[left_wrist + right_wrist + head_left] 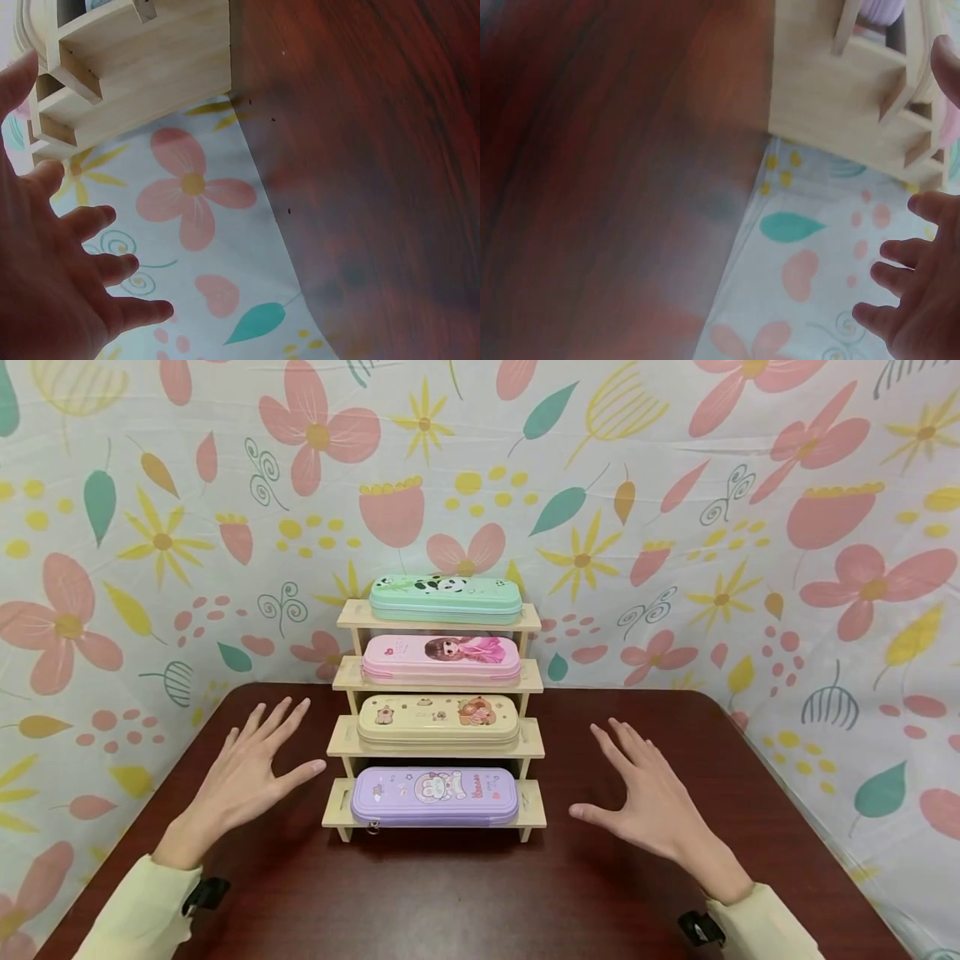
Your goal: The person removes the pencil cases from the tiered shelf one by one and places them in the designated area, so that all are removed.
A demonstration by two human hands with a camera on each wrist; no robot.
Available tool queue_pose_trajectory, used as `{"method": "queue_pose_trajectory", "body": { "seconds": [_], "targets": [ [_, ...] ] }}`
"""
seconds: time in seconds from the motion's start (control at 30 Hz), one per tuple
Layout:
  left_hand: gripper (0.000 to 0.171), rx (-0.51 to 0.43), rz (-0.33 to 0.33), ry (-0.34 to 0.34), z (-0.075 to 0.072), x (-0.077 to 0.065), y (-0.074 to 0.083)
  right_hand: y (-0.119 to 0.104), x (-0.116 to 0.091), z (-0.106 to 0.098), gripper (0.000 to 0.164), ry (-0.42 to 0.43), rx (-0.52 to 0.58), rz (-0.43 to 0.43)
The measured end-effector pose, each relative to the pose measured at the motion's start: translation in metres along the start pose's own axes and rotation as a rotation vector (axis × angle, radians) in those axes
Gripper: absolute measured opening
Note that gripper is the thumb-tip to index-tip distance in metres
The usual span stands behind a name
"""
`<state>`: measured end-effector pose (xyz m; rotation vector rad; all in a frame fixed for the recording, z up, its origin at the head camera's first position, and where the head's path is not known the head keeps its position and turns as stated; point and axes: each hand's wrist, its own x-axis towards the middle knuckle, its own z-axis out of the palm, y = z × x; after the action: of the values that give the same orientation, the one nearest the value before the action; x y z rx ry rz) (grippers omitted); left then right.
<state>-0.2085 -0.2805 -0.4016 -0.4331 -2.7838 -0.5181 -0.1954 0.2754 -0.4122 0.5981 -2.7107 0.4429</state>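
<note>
Left hand, one: stood at the left of the stepped wooden rack, fingers spread wide, nothing held; whether its thumb tip touched the wood I could not tell. To the right of those fingers, one per shelf, long axes all crosswise, running from the left hand's side to the right hand's: purple case, lowest and nearest; cream case, second up; pink case, third; mint case, top and farthest back. Right hand, one: off the rack's right side, fingers likewise well apart, thumb out towards the shelves, nothing held; the cases lay to its left, across a visible gap. Nearer of the pair, as I judged it: the left hand, with the purple case closest to its thumb. Count, left to right: pale left sleeve, one; left black strap, one; left hand, one; rack, one, of four shelves; zipped cases, four, one each of purple, cream, pink and mint; zip pull plainly seen, one, at the purple case's front left corner; right hand, one; right black strap, one; pale right sleeve, one. Beneath, tabletop, dark reddish-brown, one; behind, flower-printed cloth, number of sheets not determinable.
</note>
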Motion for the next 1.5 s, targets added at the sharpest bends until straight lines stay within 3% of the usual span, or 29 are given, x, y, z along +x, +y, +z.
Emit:
{"method": "queue_pose_trajectory", "body": {
  "seconds": [0.27,0.6,0.83,1.1,1.5],
  "targets": [
    [0.098,-0.065,0.018,0.051,0.005,0.005,0.008,-0.029,-0.002,0.003,0.114,0.004,0.089,0.011],
    [0.110,-0.228,-0.032,0.085,0.007,0.019,0.022,-0.070,0.000,0.002,0.100,-0.070,0.276,0.052],
    [0.107,-0.348,0.028,0.129,0.011,0.028,0.028,-0.083,0.005,0.015,0.090,-0.064,0.393,-0.038],
    [0.107,-0.421,0.061,0.118,0.016,0.036,0.028,-0.092,0.014,0.029,0.082,-0.073,0.448,-0.079],
    [0.108,-0.516,0.104,0.049,0.016,0.041,0.027,-0.101,0.022,0.038,0.080,-0.132,0.485,-0.093]
  ]
}}
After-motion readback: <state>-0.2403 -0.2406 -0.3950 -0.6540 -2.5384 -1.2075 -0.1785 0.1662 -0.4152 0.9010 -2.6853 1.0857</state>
